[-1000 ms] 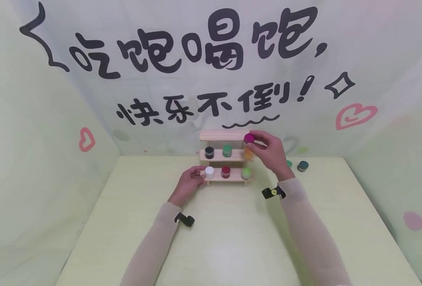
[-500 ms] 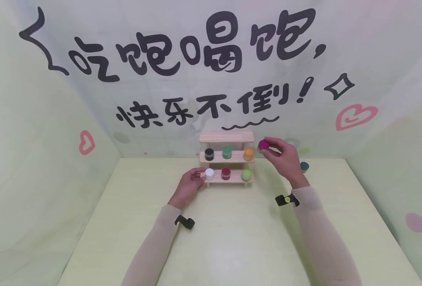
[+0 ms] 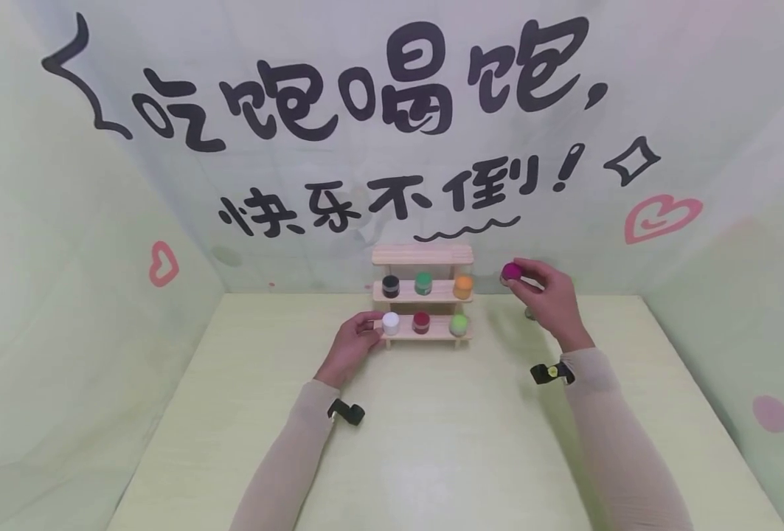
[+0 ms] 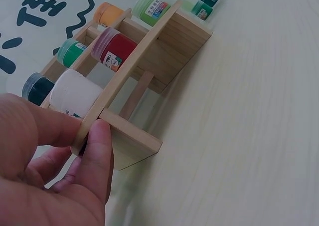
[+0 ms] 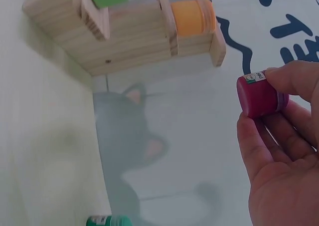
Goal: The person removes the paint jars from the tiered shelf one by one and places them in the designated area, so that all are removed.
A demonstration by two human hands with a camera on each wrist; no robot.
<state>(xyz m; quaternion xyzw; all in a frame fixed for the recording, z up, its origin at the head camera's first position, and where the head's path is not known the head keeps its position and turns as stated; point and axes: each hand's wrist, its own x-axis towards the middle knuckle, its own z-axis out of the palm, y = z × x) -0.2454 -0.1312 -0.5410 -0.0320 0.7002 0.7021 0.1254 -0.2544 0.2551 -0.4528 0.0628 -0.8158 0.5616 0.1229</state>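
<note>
Grasping one magenta jar [image 3: 510,273] in the right hand [image 3: 554,299], raised off the counter [image 3: 431,442], right of one three-tier wooden rack [image 3: 422,254]. Pinching the rack's left end with the left hand [image 3: 352,343], beside the white jar [image 3: 390,324]. Counting six jars [image 3: 423,283] on two lower tiers, three each; two greenish jars [image 4: 201,10] on the counter, mostly hidden behind the right hand in head view.

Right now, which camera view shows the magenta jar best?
Right wrist: the magenta jar appears close, label visible. Head shows it small in the right hand; left wrist catches only part at the top edge.
</note>
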